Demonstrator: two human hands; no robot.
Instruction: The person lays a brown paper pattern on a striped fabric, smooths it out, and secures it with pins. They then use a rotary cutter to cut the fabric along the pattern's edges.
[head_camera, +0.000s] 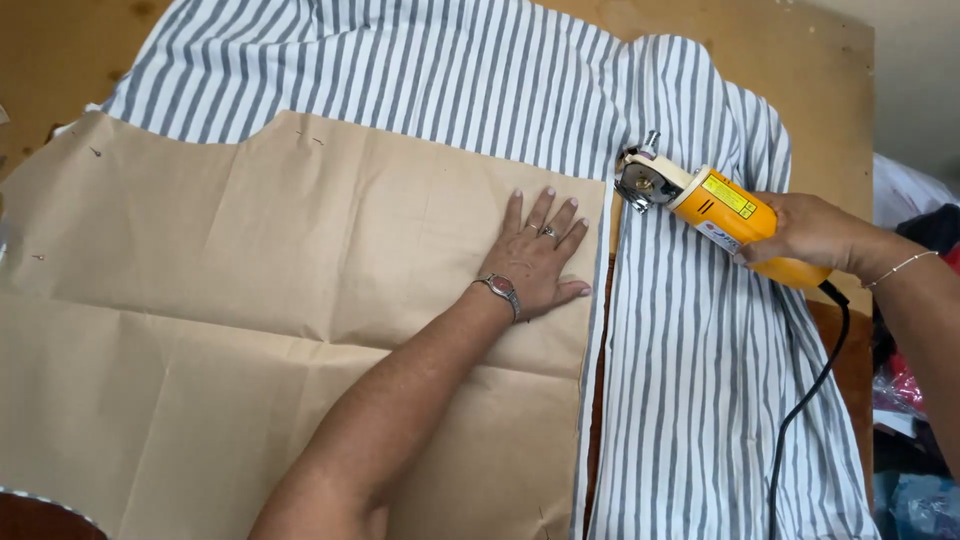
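Note:
My left hand (535, 255) lies flat, fingers spread, on a large brown paper pattern (250, 300) near its right edge. The pattern covers grey-and-white striped fabric (450, 80) spread over a wooden table. My right hand (810, 232) grips the yellow body of an electric rotary cutter (700, 200). Its round blade head (640, 180) sits at the top right corner of the pattern, at the end of a long cut in the fabric. A cut strip of striped fabric (700, 400) lies to the right of the slit.
The cutter's black cord (800, 410) trails down over the right table edge. Bare wooden table (800, 60) shows at the top right. Clothes and bags (915, 400) are piled beyond the right edge. Small pins hold the pattern at the left.

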